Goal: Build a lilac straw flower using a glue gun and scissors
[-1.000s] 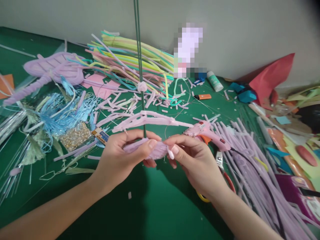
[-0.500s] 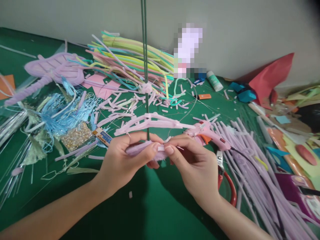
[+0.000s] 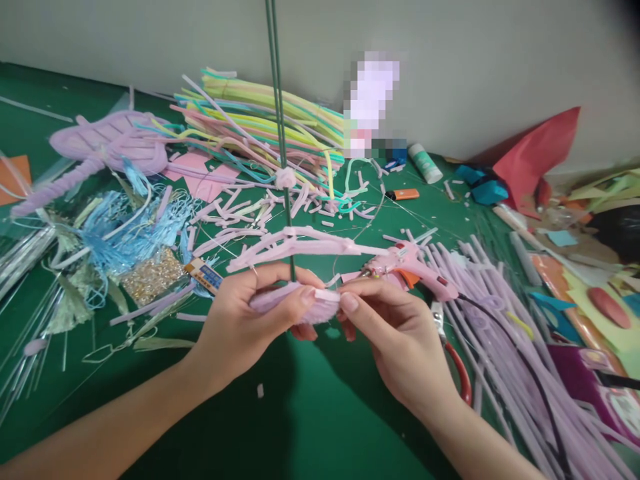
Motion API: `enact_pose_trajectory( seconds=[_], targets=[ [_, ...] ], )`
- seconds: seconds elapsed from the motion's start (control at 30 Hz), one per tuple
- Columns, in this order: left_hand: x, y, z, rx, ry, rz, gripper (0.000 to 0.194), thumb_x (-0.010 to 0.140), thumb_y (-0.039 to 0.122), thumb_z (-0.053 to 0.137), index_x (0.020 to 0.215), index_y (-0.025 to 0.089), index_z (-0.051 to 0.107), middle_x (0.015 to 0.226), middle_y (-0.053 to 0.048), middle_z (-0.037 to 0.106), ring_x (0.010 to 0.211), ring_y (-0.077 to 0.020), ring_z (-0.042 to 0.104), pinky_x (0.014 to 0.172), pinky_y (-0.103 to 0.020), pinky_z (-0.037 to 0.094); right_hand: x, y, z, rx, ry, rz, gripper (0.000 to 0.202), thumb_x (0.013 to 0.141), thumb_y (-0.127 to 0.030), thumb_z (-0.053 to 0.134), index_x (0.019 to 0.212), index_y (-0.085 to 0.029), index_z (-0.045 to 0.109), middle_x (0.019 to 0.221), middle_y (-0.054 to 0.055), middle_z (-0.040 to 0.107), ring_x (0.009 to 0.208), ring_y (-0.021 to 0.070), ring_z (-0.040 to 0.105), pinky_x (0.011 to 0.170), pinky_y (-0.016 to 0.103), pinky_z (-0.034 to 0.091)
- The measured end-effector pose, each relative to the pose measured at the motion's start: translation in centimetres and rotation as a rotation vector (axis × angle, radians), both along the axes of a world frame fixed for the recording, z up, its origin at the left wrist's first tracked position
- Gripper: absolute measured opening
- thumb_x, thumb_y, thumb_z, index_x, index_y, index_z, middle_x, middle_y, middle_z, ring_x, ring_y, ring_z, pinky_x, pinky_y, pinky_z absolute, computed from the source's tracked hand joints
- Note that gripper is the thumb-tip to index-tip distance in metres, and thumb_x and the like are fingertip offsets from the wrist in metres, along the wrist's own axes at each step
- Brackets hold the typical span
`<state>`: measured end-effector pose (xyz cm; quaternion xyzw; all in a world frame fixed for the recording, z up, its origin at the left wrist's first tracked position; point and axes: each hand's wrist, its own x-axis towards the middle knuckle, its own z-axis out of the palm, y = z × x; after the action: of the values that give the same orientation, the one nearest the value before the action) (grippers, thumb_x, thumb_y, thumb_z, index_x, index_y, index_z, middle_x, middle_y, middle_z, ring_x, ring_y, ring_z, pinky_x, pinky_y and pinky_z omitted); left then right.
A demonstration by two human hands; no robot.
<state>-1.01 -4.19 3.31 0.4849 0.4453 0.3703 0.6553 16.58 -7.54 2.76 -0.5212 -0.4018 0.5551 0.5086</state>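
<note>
My left hand point(image 3: 250, 317) is closed on a fuzzy lilac piece point(image 3: 320, 308), its thumb pressed on top. Green stems point(image 3: 281, 120) rise from behind that hand, with a small pale pink knot point(image 3: 286, 178) around them. Across the stems, just above my fingers, lies a long pink pipe-cleaner frame point(image 3: 300, 243). My right hand point(image 3: 395, 327) has thumb and index finger pinched together at the right end of the lilac piece; what lies between the fingertips is too small to tell.
A pink glue gun point(image 3: 425, 270) and red-handled pliers point(image 3: 463, 373) lie right, beside many lilac pipe cleaners point(image 3: 500, 333). Behind is a colourful bundle point(image 3: 260, 107). Blue tassels point(image 3: 125, 220), a bead bag point(image 3: 153, 275) and a lilac winged shape point(image 3: 110, 140) are left.
My right fingertips have shifted slightly right along the lilac piece, showing more of its end. The stems' upper part and the knot appear farther left.
</note>
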Motion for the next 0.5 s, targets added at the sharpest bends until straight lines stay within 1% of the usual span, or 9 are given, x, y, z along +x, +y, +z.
enact_pose_trajectory(
  seconds=[0.13, 0.23, 0.33, 0.5],
  targets=[
    [0.08, 0.04, -0.12, 0.005, 0.011, -0.014, 0.012, 0.083, 0.03, 0.071, 0.084, 0.018, 0.071, 0.061, 0.003, 0.072, 0.05, -0.0118, 0.07, 0.051, -0.015, 0.057, -0.19, 0.25, 0.32, 0.082, -0.082, 0.002, 0.007, 0.077, -0.027, 0.076, 0.075, -0.021, 0.073, 0.071, 0.0, 0.069, 0.051, 0.0079, 0.055, 0.046, 0.02, 0.047],
    [0.1, 0.01, -0.28, 0.005, -0.001, -0.02, 0.012, 0.084, 0.03, 0.07, 0.087, 0.018, 0.07, 0.058, 0.004, 0.071, 0.049, -0.0118, 0.069, 0.049, -0.015, 0.056, -0.27, 0.29, 0.7, 0.13, -0.16, 0.017, 0.008, 0.078, -0.025, 0.073, 0.072, -0.02, 0.07, 0.068, 0.0, 0.066, 0.052, 0.0086, 0.054, 0.048, 0.02, 0.047],
    [0.09, -0.07, -0.36, 0.009, 0.002, -0.024, 0.013, 0.084, 0.03, 0.069, 0.088, 0.017, 0.07, 0.057, 0.003, 0.071, 0.049, -0.0124, 0.069, 0.049, -0.016, 0.056, -0.37, 0.25, 0.86, 0.106, -0.187, 0.038, 0.013, 0.078, -0.03, 0.072, 0.072, -0.02, 0.067, 0.065, 0.0, 0.064, 0.051, 0.0094, 0.053, 0.047, 0.021, 0.047],
    [0.14, -0.08, -0.31, 0.011, 0.008, -0.037, 0.015, 0.084, 0.031, 0.069, 0.086, 0.017, 0.069, 0.06, 0.003, 0.071, 0.048, -0.0131, 0.068, 0.048, -0.018, 0.056, -0.42, 0.13, 0.58, 0.045, -0.18, 0.034, 0.019, 0.077, -0.036, 0.073, 0.071, -0.02, 0.066, 0.061, -0.001, 0.06, 0.051, 0.01, 0.052, 0.044, 0.021, 0.045]
  ],
)
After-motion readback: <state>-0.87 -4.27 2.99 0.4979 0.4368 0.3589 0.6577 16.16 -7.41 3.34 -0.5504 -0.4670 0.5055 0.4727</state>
